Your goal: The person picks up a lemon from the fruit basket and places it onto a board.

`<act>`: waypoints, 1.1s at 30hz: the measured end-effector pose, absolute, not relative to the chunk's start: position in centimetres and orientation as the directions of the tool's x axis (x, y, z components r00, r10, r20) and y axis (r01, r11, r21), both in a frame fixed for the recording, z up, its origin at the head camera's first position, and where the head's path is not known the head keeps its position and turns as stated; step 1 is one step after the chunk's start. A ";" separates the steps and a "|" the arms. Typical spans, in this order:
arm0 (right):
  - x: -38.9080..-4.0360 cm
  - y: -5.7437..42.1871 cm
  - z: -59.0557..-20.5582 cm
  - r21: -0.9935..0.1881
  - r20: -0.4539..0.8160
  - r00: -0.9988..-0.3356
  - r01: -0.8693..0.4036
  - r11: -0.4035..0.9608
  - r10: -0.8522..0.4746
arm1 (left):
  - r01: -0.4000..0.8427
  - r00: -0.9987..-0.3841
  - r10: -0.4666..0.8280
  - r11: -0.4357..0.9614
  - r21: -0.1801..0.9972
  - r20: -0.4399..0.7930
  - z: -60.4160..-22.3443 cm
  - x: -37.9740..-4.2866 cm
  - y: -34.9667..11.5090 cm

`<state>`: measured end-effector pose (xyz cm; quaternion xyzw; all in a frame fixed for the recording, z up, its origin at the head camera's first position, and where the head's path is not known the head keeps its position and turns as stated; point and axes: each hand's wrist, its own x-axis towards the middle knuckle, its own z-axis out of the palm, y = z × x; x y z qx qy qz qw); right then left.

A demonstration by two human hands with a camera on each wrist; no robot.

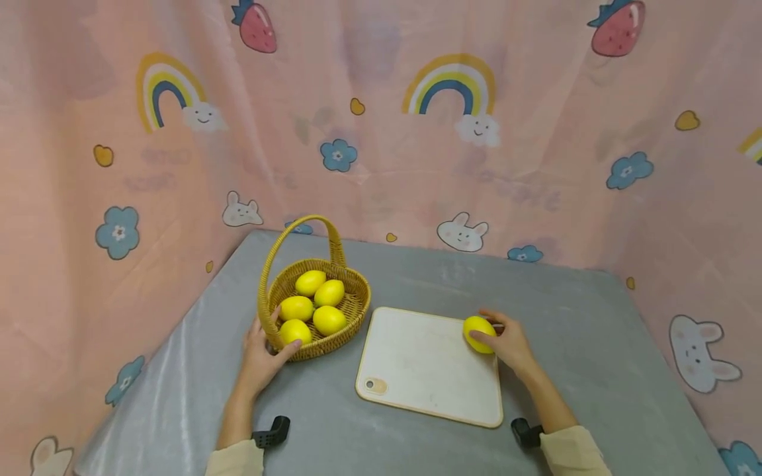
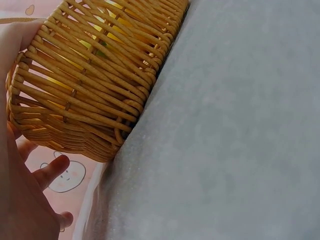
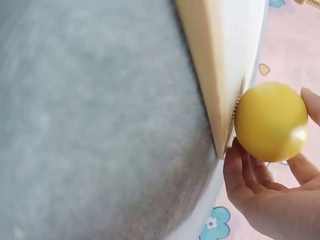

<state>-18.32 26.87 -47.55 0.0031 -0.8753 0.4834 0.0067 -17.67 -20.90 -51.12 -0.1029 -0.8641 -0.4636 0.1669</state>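
Note:
Near the right end of the white cutting board (image 1: 428, 363), my right hand (image 1: 506, 340) holds a yellow lemon (image 1: 479, 334) between thumb and fingers. The right wrist view shows this lemon (image 3: 271, 121) close by the board's pale edge (image 3: 205, 70), with fingers curled beneath it. My left hand (image 1: 262, 354) grips the near left side of a wicker basket (image 1: 342, 344), its thumb over the rim and its fingers by the handle's base. Several lemons (image 1: 329, 320) lie inside. In the left wrist view the woven side (image 2: 90, 85) hides part of that hand (image 2: 30, 200).
A grey cloth (image 1: 321, 423) covers the table. Pink printed curtains (image 1: 381, 185) hang behind it and at both sides. The basket's tall arched handle (image 1: 268, 264) rises above the lemons. The board has a hole (image 1: 370, 384) at its near left corner.

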 end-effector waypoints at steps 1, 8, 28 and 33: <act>-18.3 26.9 -47.5 -0.847 0.014 -1.000 -0.016 0.532 -0.007 | 0.335 -0.922 0.024 0.549 0.766 0.386 -51.1 -17.7 -20.9; -18.2 27.0 -47.1 -0.847 -0.016 -0.998 -0.014 0.532 -0.053 | 0.338 -0.922 0.025 0.538 0.772 0.387 -51.3 -17.6 -20.7; -18.9 26.3 -45.7 -0.818 -0.037 -0.998 -0.001 0.575 -0.054 | 0.349 -0.916 0.020 0.531 0.772 0.400 -51.0 -17.7 -20.8; -19.2 26.4 -45.6 -0.822 -0.055 -0.998 0.024 0.569 -0.038 | 0.342 -0.919 0.023 0.540 0.769 0.393 -51.1 -17.7 -20.7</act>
